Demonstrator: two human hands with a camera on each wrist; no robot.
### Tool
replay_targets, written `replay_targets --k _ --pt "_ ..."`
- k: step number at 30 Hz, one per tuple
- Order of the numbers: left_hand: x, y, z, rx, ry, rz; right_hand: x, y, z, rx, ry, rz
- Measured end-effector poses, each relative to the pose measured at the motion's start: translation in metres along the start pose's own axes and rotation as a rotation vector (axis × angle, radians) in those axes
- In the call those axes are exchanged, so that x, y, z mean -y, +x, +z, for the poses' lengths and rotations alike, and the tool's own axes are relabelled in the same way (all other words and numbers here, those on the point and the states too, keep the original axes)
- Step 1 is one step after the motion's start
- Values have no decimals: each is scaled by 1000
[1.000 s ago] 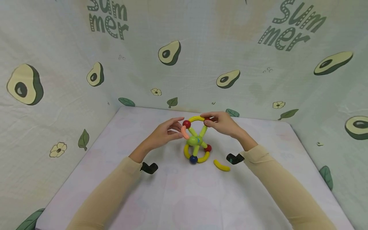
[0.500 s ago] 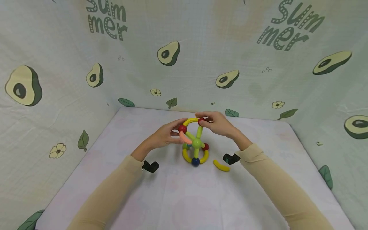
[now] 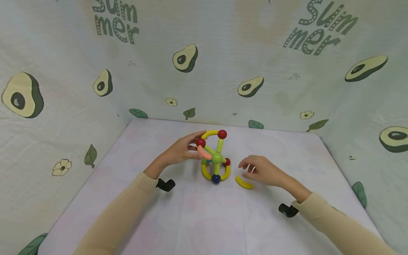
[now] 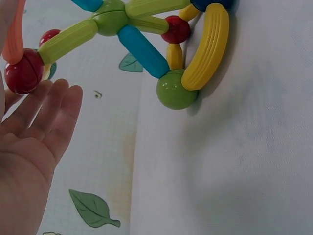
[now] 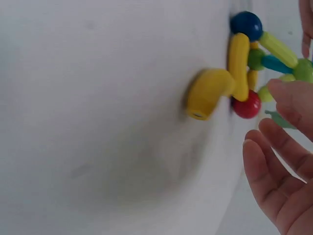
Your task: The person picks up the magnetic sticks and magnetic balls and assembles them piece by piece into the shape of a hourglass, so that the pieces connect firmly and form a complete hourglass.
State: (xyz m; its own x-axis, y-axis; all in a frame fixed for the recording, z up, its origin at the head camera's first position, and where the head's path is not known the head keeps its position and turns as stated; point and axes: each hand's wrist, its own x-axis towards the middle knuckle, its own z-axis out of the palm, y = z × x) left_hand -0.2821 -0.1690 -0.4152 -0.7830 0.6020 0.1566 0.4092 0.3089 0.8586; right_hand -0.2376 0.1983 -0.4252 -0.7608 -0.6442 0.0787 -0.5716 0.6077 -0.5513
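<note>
A magnetic ball-and-stick model (image 3: 217, 158) stands on the table in the head view, its lower yellow curved sticks near the surface. My left hand (image 3: 180, 151) holds it at the upper left red ball (image 4: 23, 71), the thumb by the coral curved stick (image 3: 204, 153) and the fingers behind the ball. Another red ball (image 3: 222, 134) tops the model at the end of a yellow arc. To the right lies a loose yellow curved stick (image 3: 244, 183). My right hand (image 3: 262, 170) hovers just beside this stick, fingers loosely bent and holding nothing; the right wrist view shows them apart from it.
The pale table (image 3: 204, 219) is backed and flanked by cloth walls (image 3: 216, 53) printed with avocados and leaves. A black wrist camera (image 3: 165, 185) sits below my left wrist, another camera (image 3: 288, 210) below the right one.
My right hand has let go of the model's upper right red ball and come down to the right, near the loose yellow stick. The model has turned and tilted slightly; my left hand stays with it.
</note>
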Motion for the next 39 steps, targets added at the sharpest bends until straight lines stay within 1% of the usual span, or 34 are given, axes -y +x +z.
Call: replay_targets --k 2,4,7,10,14,18,21,25,28,30,32,34,36,39 --pt "0 -1 0 -5 -2 -8 -3 -8 11 24 -5 -11" --pt "-1 -2 0 -5 -5 -12 -5 -13 21 26 -14 -20" --pt "-1 -2 0 -5 -10 -14 -7 -16 32 5 -50 -38" --pt "-2 -1 0 -4 -17 -6 -7 -16 38 -22 -96 -59" --pt "-1 0 1 -4 -18 0 -6 -13 39 -34 -127 -48" --pt "-1 0 2 -8 -14 -12 -5 -11 34 -29 -124 4" --pt "-1 -1 2 -9 -6 -18 -8 -10 31 -24 -136 25" --pt "-1 -2 2 -13 3 -16 -11 -9 29 -17 -150 23" --pt "-1 -1 3 -14 3 -11 -10 -6 24 -34 -128 29" --pt "-1 -1 3 -16 2 -11 -8 -2 17 -71 -95 43" --pt "-1 -1 4 -17 1 -11 -5 4 6 -117 -45 85" --pt "-1 -1 4 -18 3 -15 1 12 -6 -164 18 131" --pt "-1 -1 4 -17 9 -15 9 22 -17 -194 97 174" --pt "-2 -2 4 -13 16 -13 21 37 -32 -195 210 230"
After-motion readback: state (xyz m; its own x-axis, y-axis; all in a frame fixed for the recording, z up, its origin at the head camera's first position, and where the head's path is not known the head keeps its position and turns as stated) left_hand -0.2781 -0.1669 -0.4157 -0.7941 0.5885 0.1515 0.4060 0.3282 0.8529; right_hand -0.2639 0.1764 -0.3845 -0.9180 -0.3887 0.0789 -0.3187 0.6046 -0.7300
